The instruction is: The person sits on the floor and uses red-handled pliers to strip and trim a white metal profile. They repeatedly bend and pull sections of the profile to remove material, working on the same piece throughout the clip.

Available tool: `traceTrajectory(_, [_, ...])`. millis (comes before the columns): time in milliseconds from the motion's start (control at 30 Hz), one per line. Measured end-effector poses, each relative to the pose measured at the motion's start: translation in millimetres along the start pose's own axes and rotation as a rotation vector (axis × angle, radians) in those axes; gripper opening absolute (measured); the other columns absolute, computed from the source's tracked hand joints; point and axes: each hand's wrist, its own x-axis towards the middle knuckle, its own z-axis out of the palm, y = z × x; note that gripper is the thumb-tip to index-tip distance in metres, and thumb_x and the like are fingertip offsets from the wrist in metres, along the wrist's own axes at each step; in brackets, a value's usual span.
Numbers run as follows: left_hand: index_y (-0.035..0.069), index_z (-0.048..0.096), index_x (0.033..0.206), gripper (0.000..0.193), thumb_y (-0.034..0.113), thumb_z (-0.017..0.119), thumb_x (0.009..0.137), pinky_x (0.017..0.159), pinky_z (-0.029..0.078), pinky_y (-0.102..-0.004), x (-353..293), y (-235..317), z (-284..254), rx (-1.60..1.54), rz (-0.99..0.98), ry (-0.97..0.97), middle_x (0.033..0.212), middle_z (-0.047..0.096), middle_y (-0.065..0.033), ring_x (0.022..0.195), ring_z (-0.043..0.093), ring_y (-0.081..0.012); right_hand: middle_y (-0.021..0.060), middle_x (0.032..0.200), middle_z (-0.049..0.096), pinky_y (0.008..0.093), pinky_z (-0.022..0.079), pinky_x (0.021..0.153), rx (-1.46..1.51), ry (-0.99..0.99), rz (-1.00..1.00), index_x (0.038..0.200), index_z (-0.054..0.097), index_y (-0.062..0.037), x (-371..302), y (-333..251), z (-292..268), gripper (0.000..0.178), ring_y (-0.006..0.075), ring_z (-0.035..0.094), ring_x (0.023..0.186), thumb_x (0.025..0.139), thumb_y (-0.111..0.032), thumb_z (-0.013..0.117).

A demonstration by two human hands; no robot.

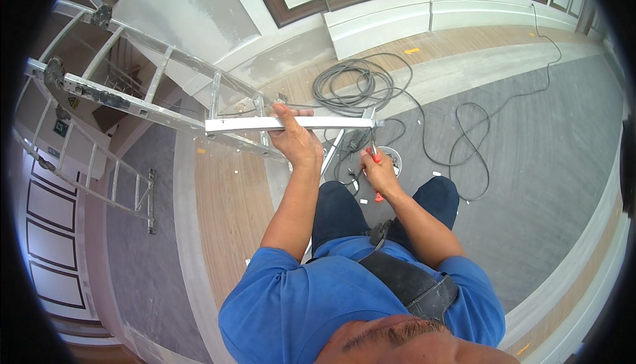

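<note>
My left hand (297, 140) is closed around a long white plastic strip (344, 123), which looks like cable trunking. It lies roughly level across my view, its left end in front of the ladder. My right hand (380, 174) is closed on red-handled snips (376, 158). Their metal jaws point upward at the strip's right end; whether the blades grip it, I cannot tell. Behind my right hand stands a white tub (395, 154), partly hidden. Beyond my hands, another white strip (333, 149) slants down between my left hand and the tub.
A metal ladder (142, 105) leans across the left side, close to my left hand. Coiled grey cable (351, 86) lies ahead, trailing right over the grey floor (530, 165). Small white offcuts (364, 201) are scattered near my knees. A panelled wall (381, 23) bounds the far side.
</note>
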Motion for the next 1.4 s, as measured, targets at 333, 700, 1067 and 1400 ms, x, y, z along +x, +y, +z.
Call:
traceTrajectory(333, [0.01, 0.048, 0.099, 0.04, 0.039, 0.075, 0.095, 0.074, 0.056, -0.0366, -15.8, -6.2, -6.2, 0.017, 0.082, -0.135, 0.081, 0.054, -0.0018, 0.072, 0.062, -0.0156, 0.0112, 0.077, 0.065, 0.0381, 0.049, 0.069, -0.038, -0.03, 0.042, 0.093, 0.064, -0.0001, 4.2, -10.5, -3.5, 0.037, 0.0221, 0.062, 0.072, 0.099, -0.037, 0.062])
traceTrajectory(700, [0.012, 0.045, 0.097, 0.036, 0.032, 0.075, 0.095, 0.093, 0.059, -0.0485, -14.8, -16.8, -20.7, -0.086, 0.028, -0.163, 0.086, 0.056, -0.0019, 0.078, 0.064, -0.015, 0.0104, 0.065, 0.056, 0.0412, 0.045, 0.064, -0.214, 0.09, -0.036, 0.078, 0.057, -0.0013, 3.7, -10.3, -8.5, 0.042, 0.0221, 0.056, 0.064, 0.1, -0.037, 0.062])
traceTrajectory(1067, [0.013, 0.042, 0.104, 0.035, 0.019, 0.076, 0.095, 0.098, 0.057, -0.0534, -27.2, -27.6, -28.8, -0.063, 0.134, -0.262, 0.092, 0.059, -0.0037, 0.083, 0.065, -0.0158, 0.0076, 0.06, 0.055, 0.0403, 0.041, 0.057, -0.038, -0.071, 0.159, 0.072, 0.06, 0.0003, 16.5, 1.7, -22.8, 0.051, 0.0181, 0.051, 0.057, 0.1, -0.043, 0.06])
traceTrajectory(1400, [0.012, 0.043, 0.101, 0.034, 0.024, 0.075, 0.096, 0.104, 0.053, -0.0559, -31.5, -27.9, -29.8, -0.1, 0.047, -0.219, 0.09, 0.057, -0.0037, 0.087, 0.065, -0.0177, 0.0072, 0.059, 0.055, 0.0406, 0.04, 0.055, 0.011, -0.065, 0.166, 0.068, 0.057, -0.0001, 18.8, 12.7, -21.1, 0.05, 0.0178, 0.05, 0.055, 0.099, -0.038, 0.063])
